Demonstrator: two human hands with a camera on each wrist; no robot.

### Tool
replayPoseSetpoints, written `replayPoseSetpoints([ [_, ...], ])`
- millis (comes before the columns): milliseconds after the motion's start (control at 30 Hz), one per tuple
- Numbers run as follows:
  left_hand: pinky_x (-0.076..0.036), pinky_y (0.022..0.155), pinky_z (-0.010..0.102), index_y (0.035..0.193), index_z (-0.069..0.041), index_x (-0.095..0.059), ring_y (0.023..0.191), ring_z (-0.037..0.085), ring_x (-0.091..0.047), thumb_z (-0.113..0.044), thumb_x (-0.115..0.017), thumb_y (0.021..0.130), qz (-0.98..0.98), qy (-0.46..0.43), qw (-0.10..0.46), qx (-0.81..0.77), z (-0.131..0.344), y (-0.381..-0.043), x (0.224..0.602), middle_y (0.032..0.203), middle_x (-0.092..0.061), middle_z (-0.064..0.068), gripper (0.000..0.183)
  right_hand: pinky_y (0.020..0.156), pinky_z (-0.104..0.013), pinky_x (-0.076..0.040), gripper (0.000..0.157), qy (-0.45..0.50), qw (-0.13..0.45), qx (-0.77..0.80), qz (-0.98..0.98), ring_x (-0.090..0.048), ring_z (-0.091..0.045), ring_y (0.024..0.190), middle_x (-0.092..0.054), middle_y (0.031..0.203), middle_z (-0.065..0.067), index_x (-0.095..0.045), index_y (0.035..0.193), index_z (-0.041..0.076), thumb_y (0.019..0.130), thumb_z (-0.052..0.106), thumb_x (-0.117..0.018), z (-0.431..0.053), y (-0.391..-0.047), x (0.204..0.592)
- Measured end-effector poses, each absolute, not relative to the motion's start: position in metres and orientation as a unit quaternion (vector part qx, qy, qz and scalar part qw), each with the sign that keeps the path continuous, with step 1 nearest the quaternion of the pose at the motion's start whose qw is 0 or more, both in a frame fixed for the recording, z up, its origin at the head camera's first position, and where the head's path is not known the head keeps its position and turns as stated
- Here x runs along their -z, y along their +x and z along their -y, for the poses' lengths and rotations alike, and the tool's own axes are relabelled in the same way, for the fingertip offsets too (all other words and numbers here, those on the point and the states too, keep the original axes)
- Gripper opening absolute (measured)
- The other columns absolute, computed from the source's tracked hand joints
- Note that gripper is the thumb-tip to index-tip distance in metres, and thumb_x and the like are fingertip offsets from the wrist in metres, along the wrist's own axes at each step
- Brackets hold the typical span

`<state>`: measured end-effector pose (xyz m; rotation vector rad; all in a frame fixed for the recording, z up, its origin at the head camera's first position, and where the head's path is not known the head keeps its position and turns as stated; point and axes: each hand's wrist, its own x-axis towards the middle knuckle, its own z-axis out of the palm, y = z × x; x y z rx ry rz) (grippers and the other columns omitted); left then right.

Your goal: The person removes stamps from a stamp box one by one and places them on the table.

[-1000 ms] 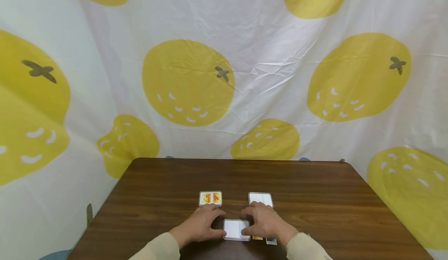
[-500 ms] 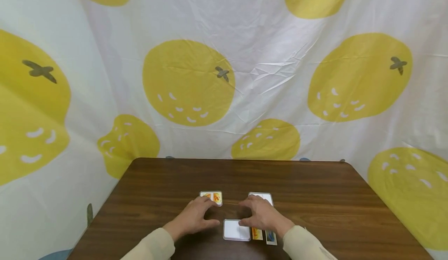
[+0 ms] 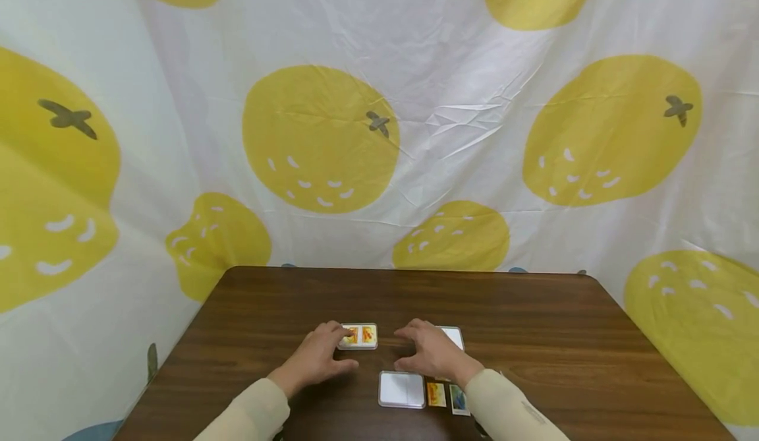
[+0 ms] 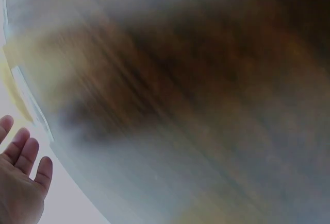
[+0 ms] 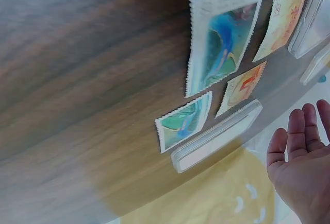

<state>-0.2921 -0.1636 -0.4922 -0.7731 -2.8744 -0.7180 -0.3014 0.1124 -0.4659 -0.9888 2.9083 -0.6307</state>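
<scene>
In the head view, my left hand lies at the left end of a clear plastic case holding two orange-printed stamps. Its fingertips overlap the case's edge; I cannot tell whether they touch. My right hand, fingers loosely spread and holding nothing, hangs over the table and partly hides a second case with a white inside. A third case, also white, lies nearer me. Beside it are an orange stamp and a blue-green stamp. More loose stamps, among them a small green one, appear in the right wrist view.
The brown wooden table has rounded far corners. Behind and beside it hangs a white cloth printed with yellow fruit. Most of the left wrist view is blurred.
Both hands have moved away from the near white case. My left hand went left and forward to the stamp-filled case; my right hand went forward, uncovering the loose stamps. The cases stay put.
</scene>
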Motion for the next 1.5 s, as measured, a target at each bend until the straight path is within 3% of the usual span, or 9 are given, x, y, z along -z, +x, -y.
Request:
replayPoseSetpoints([
  [300,-0.04,0.097,0.056,0.131,-0.001,-0.059,0.116,0.035,-0.051,-0.037,-0.082,0.081,0.942,-0.217,0.041,0.251,0.173,-0.303,0.489,0.124,-0.056,0.015,0.066,0.099,-0.057,-0.039,0.063,-0.3,0.02,0.218,-0.929,-0.054,-0.033,0.117,-0.058,0.122,-0.01,-0.062,0.131,0.005,0.08,0.037,-0.082,-0.1,-0.317,0.463],
  [500,-0.038,0.101,0.057,0.135,-0.002,-0.057,0.121,0.035,-0.049,-0.04,-0.081,0.081,0.95,-0.193,0.027,0.243,0.178,-0.312,0.486,0.13,-0.054,0.016,0.07,0.099,-0.055,-0.041,0.064,-0.296,0.024,0.217,-0.93,-0.054,-0.033,0.117,-0.057,0.123,-0.011,-0.062,0.131,0.005,0.079,0.038,-0.082,-0.087,-0.33,0.462],
  [867,-0.039,0.1,0.055,0.134,0.001,-0.056,0.12,0.036,-0.049,-0.04,-0.083,0.078,0.952,-0.202,0.02,0.229,0.176,-0.324,0.486,0.127,-0.054,0.017,0.075,0.099,-0.056,-0.04,0.067,-0.296,0.035,0.204,-0.932,-0.053,-0.035,0.118,-0.058,0.122,-0.013,-0.062,0.13,0.003,0.076,0.036,-0.084,-0.065,-0.34,0.468],
  [1500,-0.041,0.096,0.053,0.133,0.001,-0.057,0.115,0.034,-0.05,-0.039,-0.084,0.077,0.954,-0.218,-0.011,0.206,0.169,-0.334,0.492,0.124,-0.054,0.015,0.074,0.1,-0.052,-0.039,0.069,-0.263,0.059,0.174,-0.947,-0.052,-0.033,0.117,-0.057,0.121,-0.012,-0.062,0.131,0.006,0.075,0.039,-0.084,-0.064,-0.356,0.48],
])
